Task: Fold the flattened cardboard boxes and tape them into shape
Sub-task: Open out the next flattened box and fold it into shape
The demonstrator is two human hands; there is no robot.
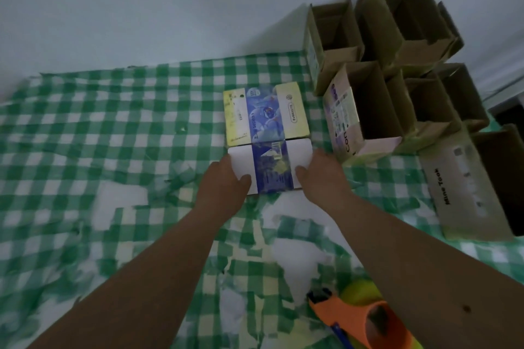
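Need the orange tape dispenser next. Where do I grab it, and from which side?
Probably the orange tape dispenser's orange body behind the dark cutter end, coming from above on the right, since it lies on the green checked tablecloth under the right forearm. Both hands now rest on the blue-and-white flattened box; its handle is hidden.

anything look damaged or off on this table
Yes: the green checked tablecloth is badly torn, with ragged white patches near the arms. The boxes stacked at right lean unevenly. The printed box held by both hands looks intact.
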